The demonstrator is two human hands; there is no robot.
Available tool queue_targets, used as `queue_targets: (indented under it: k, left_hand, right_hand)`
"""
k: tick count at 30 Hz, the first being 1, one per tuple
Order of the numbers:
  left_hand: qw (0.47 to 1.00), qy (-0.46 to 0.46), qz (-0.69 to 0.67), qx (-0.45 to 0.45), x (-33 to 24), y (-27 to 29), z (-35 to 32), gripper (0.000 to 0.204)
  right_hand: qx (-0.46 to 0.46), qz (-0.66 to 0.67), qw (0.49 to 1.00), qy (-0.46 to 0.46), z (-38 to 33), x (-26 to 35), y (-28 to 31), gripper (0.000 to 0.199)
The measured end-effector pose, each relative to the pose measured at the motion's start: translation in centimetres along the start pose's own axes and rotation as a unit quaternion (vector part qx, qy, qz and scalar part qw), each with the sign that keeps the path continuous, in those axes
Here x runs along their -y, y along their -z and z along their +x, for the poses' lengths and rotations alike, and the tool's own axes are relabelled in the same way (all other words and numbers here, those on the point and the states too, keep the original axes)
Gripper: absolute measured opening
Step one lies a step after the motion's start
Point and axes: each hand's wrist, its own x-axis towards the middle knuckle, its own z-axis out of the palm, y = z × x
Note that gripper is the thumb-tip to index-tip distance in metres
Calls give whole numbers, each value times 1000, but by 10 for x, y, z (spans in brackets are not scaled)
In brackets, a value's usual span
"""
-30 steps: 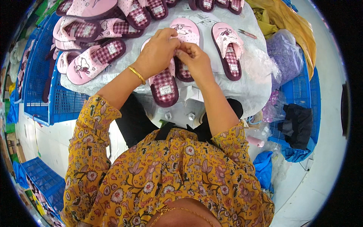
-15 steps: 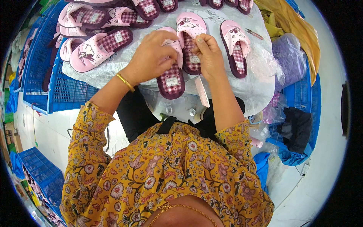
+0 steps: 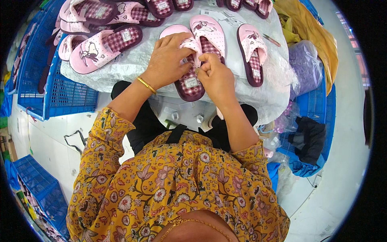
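Two pink slippers with plaid insoles lie side by side at the table's near edge. Over the upper of the left slipper (image 3: 190, 86) my left hand (image 3: 171, 60) is closed, its thumb reaching into the foot opening. Pinched fingers of my right hand (image 3: 217, 78) meet the inner edge of that upper; what is between them is too small to make out. Beside it, the other slipper (image 3: 211, 36) lies partly behind my right hand. A pale pink strip (image 3: 219, 113) shows below my right wrist, mostly hidden.
A single slipper (image 3: 252, 44) lies to the right, near small snips (image 3: 272, 40). Piled slippers (image 3: 96, 48) cover the table's left side; more line its far edge. Paper cards (image 3: 229, 20) lie at the back. Blue crates (image 3: 70, 99) flank the plastic-covered table (image 3: 266, 97).
My right hand has come down and left from between the pair to the left slipper's inner edge. The left slipper has tilted slightly, its heel shifting right.
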Motion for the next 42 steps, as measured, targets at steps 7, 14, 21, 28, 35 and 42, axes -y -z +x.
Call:
queue_targets:
  k: [7, 14, 21, 28, 35, 42]
  left_hand:
    - [999, 5, -42, -13, 4, -3, -3, 25]
    - [999, 5, -47, -12, 5, -5, -4, 18]
    - [998, 9, -56, -15, 6, -7, -4, 18]
    - [998, 12, -55, -7, 6, -7, -5, 18]
    - [998, 10, -57, -1, 7, -9, -5, 21]
    - [999, 5, -33, 0, 11, -17, -1, 24]
  right_hand:
    - [-15, -78, 996, 29, 6, -1, -10, 27]
    - [-13, -118, 992, 41, 10, -3, -14, 25]
    - [-22, -149, 987, 58, 12, -2, -16, 24]
    - [3, -157, 985, 72, 16, 5, -11, 21]
    - [-29, -191, 978, 74, 17, 5, -19, 18]
    - [-43, -200, 974, 95, 19, 5, -24, 8]
